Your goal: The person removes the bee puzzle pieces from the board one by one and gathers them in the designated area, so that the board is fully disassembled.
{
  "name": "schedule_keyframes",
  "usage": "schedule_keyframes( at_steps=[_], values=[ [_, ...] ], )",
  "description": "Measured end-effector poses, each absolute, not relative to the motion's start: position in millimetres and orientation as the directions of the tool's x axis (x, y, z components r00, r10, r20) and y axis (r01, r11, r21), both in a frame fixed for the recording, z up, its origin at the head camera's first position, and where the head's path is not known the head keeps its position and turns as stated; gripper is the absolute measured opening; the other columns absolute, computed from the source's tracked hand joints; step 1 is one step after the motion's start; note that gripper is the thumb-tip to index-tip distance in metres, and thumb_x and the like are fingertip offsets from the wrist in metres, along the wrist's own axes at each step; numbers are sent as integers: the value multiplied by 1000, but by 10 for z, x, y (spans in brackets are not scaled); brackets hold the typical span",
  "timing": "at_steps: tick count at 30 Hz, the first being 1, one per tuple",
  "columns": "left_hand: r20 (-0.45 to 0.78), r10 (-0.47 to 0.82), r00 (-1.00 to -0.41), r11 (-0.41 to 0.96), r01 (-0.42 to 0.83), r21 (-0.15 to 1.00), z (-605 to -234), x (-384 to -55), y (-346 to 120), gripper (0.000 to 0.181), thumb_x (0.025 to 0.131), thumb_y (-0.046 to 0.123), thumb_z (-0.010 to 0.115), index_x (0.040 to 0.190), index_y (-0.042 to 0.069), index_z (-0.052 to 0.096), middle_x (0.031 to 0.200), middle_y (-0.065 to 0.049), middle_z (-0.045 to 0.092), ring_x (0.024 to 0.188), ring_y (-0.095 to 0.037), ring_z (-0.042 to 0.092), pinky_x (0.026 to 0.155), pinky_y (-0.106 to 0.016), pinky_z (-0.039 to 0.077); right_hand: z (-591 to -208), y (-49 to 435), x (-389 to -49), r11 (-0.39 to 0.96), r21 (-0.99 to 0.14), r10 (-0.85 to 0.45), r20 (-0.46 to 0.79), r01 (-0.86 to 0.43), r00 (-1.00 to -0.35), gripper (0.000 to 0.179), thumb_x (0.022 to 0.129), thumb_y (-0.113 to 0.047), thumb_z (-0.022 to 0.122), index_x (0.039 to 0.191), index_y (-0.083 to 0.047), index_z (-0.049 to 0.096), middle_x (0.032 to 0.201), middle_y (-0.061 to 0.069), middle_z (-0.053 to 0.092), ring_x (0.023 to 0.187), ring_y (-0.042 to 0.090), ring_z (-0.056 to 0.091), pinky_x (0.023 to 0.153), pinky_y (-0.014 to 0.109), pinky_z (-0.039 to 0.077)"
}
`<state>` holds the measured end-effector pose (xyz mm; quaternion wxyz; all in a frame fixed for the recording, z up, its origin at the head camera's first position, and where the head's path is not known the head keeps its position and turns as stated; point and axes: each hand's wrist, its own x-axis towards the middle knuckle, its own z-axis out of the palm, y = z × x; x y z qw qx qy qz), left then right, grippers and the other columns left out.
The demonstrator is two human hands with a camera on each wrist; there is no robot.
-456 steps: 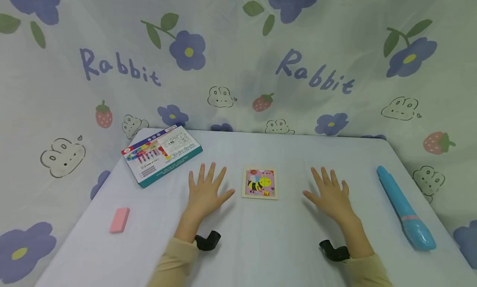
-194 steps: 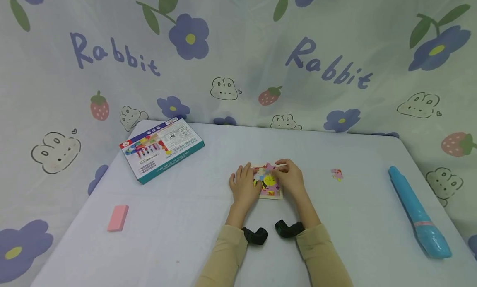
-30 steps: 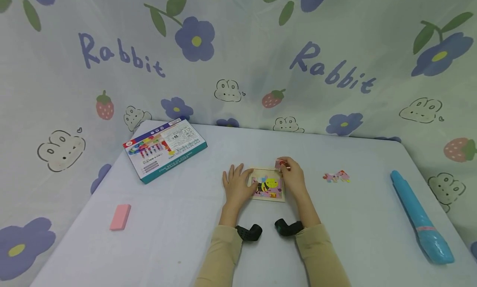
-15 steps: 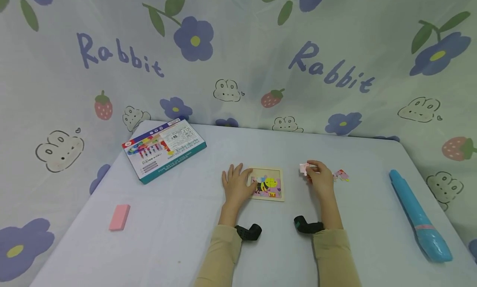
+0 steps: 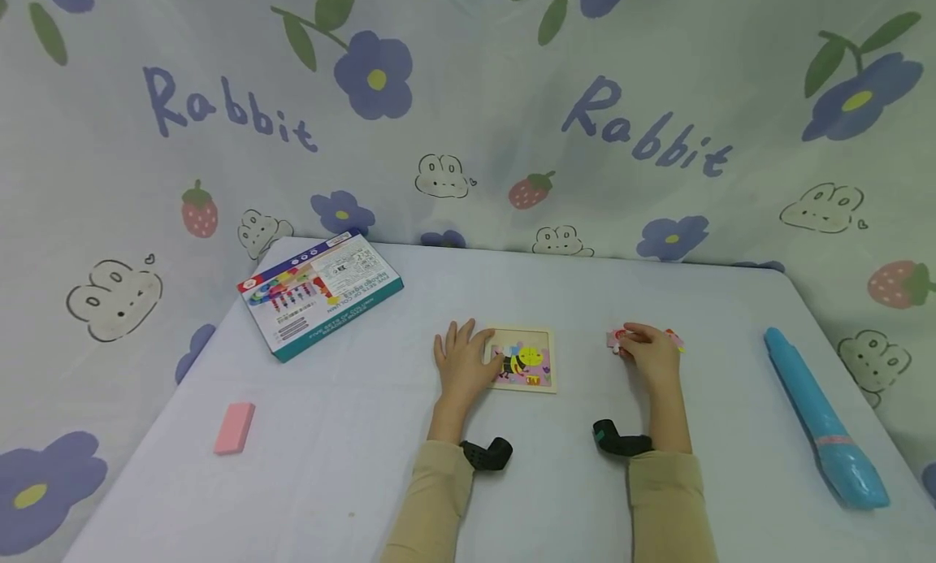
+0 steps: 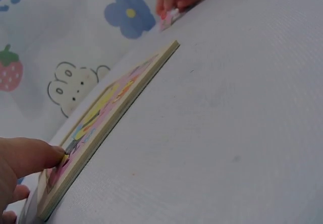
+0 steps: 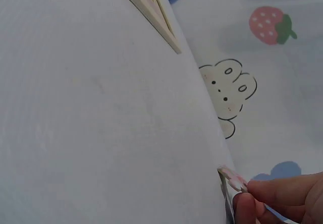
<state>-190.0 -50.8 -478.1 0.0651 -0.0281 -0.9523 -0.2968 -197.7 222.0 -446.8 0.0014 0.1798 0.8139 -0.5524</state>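
Note:
A square bee jigsaw puzzle (image 5: pixel 522 364) in a pale wooden frame lies mid-table. Bare wood shows along the top of its inside, above the yellow bee. My left hand (image 5: pixel 462 370) rests at the frame's left side, fingers spread on the cloth; in the left wrist view the thumb (image 6: pixel 38 156) presses on the puzzle's face. To the right, my right hand (image 5: pixel 653 357) pinches a pink puzzle piece (image 5: pixel 613 340) between thumb and fingertips, low over the table. More pink puzzle pieces (image 5: pixel 676 340) lie behind that hand, partly hidden by it.
A flat printed box (image 5: pixel 322 295) lies at the back left, with a pink block (image 5: pixel 235 428) nearer me. Along the right edge lies a long blue wrapped object (image 5: pixel 822 421). A patterned curtain (image 5: pixel 468 116) hangs right behind the table (image 5: pixel 307 482).
My right hand has moved right, from the puzzle's upper right corner to the loose pieces, carrying the pinched piece and lowering it. My left hand has stayed at the frame.

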Motion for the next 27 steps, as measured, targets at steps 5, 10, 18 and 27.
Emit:
schedule_keyframes(
  at_steps=[5, 10, 18, 27],
  values=[
    [138, 16, -990, 823, 92, 560, -4782, -1909, -508, 43, 81, 32, 67, 120, 15, 62, 140, -13, 42, 136, -37, 22, 107, -59, 6, -4477, 2229, -1963, 372, -880, 335, -168, 294, -927, 37, 88, -2, 57, 124, 9, 52, 107, 19, 57, 67, -4, 54, 63, 11, 49],
    [140, 18, -990, 818, 95, 567, -4793, -1907, -511, 43, 81, 31, 67, 120, 14, 62, 139, -13, 42, 135, -38, 22, 107, -59, 6, -4502, 2240, -1952, 446, -850, 362, -116, 281, -925, 34, 87, -4, 58, 119, 8, 56, 103, 20, 60, 62, -5, 55, 58, 9, 46],
    [141, 16, -990, 820, 94, 564, -4796, -1899, -510, 42, 81, 31, 67, 119, 15, 62, 139, -13, 42, 135, -37, 23, 107, -59, 6, -4496, 2248, -1944, 499, -819, 386, -82, 283, -919, 33, 87, -6, 60, 117, 6, 58, 101, 19, 60, 63, -1, 57, 54, 8, 43],
    [135, 15, -991, 817, 90, 569, -4783, -1889, -504, 42, 81, 31, 66, 120, 15, 62, 140, -13, 42, 136, -37, 22, 107, -59, 5, -4484, 2174, -1958, 484, -847, 359, -37, 220, -933, 33, 85, -4, 61, 116, 5, 59, 100, 22, 62, 63, -3, 53, 55, 10, 44]
  ],
)
